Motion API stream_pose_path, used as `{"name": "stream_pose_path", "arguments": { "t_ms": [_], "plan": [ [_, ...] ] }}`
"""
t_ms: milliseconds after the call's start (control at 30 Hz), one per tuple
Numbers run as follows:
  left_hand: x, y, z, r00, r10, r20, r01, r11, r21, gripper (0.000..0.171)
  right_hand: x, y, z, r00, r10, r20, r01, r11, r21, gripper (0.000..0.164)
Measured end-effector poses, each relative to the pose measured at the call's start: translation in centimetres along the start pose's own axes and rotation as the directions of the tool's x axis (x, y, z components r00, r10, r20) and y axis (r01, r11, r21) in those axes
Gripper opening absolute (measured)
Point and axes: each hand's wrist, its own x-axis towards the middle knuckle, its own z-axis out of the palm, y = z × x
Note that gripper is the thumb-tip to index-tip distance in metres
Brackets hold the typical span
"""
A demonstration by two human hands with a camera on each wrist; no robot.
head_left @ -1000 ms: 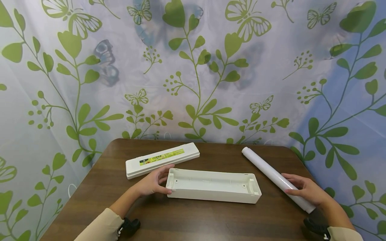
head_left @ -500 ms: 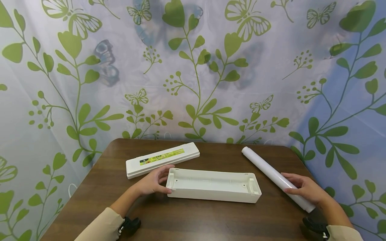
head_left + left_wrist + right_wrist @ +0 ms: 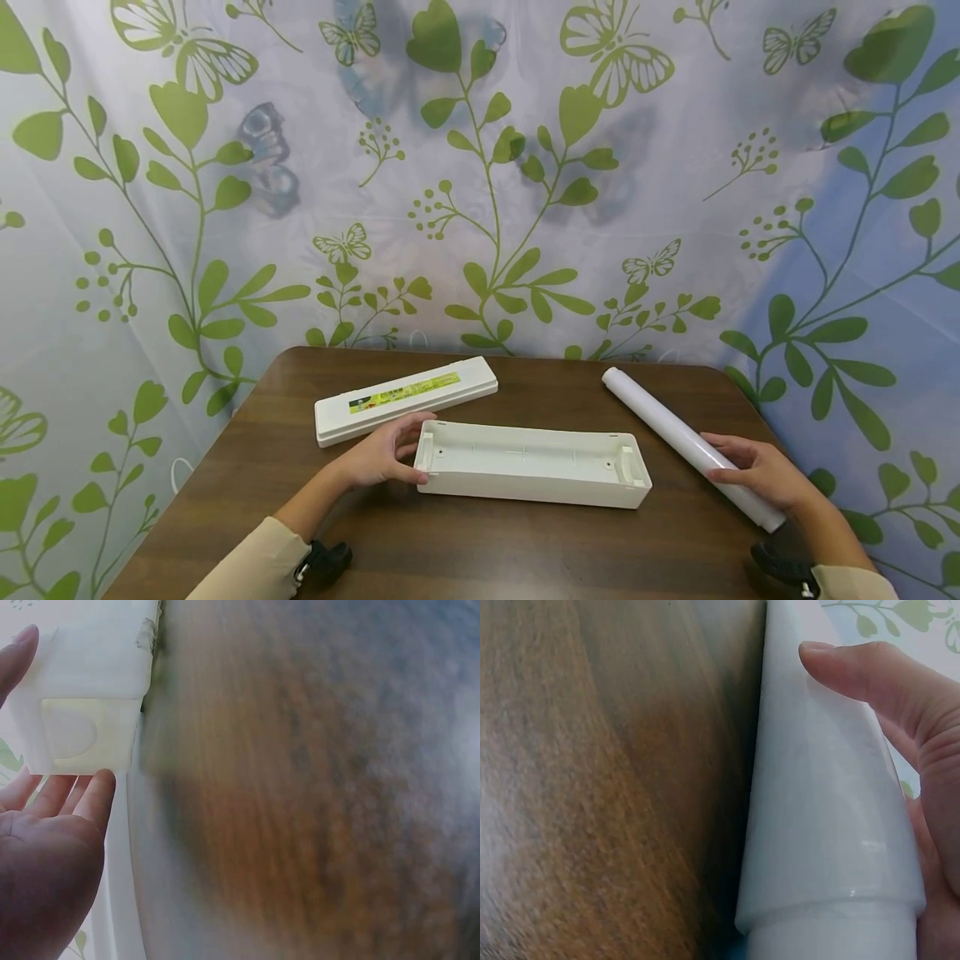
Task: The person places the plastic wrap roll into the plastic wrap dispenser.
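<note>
A long white plastic box [image 3: 525, 492], hollow side up, stands in the middle of the table. At its left end, my left hand [image 3: 386, 452] grips it with the thumb at the near corner and the fingers at the far side. The left wrist view shows the box's end [image 3: 90, 735] between thumb and fingers. To the right, a glossy white roll of cling film [image 3: 667, 423] lies slanted on the table. My right hand [image 3: 761, 473] holds its near part. In the right wrist view the thumb lies over the film [image 3: 825, 795], and the core's end [image 3: 832, 930] juts out.
Behind the box on the left lies a white lid [image 3: 405, 400] with a green and yellow label. Everything rests on a brown wooden table [image 3: 540, 550]. A leaf-patterned curtain [image 3: 495, 208] hangs right behind the table's far edge.
</note>
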Motion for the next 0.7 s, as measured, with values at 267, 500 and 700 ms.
{"name": "stream_pose_path", "arguments": {
  "t_ms": [267,500,700],
  "plan": [
    [0.0,-0.29,0.0,1.0,0.007,-0.002,-0.007,1.0,-0.002,0.099,-0.08,-0.42,0.19,1.0,0.014,-0.023,-0.014,1.0,0.002,0.066],
    [0.02,-0.34,0.0,1.0,0.014,-0.005,-0.014,1.0,-0.01,0.099,-0.03,-0.4,0.35,0.999,0.027,-0.041,-0.028,1.0,-0.014,0.065],
    [0.07,-0.47,-0.09,1.0,0.022,-0.009,-0.022,1.0,-0.011,0.099,0.17,-0.63,0.49,0.998,-0.001,-0.066,-0.001,1.0,-0.025,0.065]
  ]
}}
